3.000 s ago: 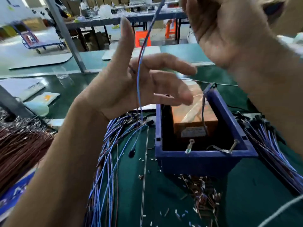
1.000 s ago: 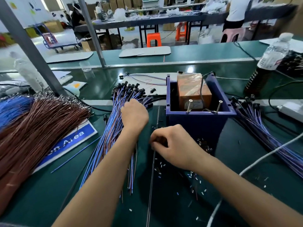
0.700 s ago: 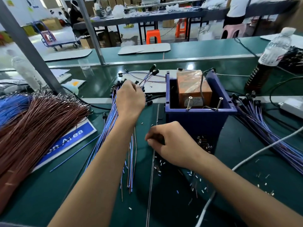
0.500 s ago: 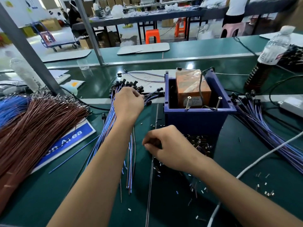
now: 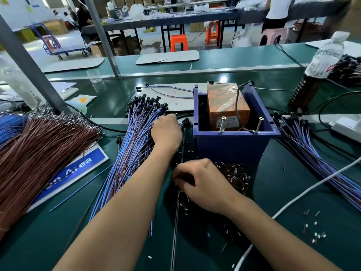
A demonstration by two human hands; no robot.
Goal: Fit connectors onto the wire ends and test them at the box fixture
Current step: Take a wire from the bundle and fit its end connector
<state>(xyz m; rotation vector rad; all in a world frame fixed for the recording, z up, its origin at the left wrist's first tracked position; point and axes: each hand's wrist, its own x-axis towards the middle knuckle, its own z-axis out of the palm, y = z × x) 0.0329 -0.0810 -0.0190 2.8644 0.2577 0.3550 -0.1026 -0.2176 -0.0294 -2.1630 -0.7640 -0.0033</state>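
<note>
A fanned bundle of blue and brown wires [image 5: 132,145] with black ends lies left of the blue box fixture [image 5: 232,147]. My left hand [image 5: 166,132] rests on the bundle's far end, just left of the box, fingers curled around a few wires. My right hand [image 5: 203,184] is knuckles-up in front of the box, fingertips pinched into the left edge of a pile of small connectors [image 5: 234,173]. Inside the box sit an orange wrapped block [image 5: 226,106] and two upright screws [image 5: 222,124]. Both hands' fingertips are hidden.
A thick sheaf of brown wires [image 5: 39,153] covers the left, over a blue sign. Another blue wire bundle [image 5: 312,153] lies right of the box, with a white cable [image 5: 293,202], a power strip [image 5: 347,126] and a bottle [image 5: 322,61]. Loose connectors are scattered in front.
My left hand lifted a few wire ends, then dropped back onto the bundle nearer the box. My right hand stayed pinched at the connector pile, shifting slightly left.
</note>
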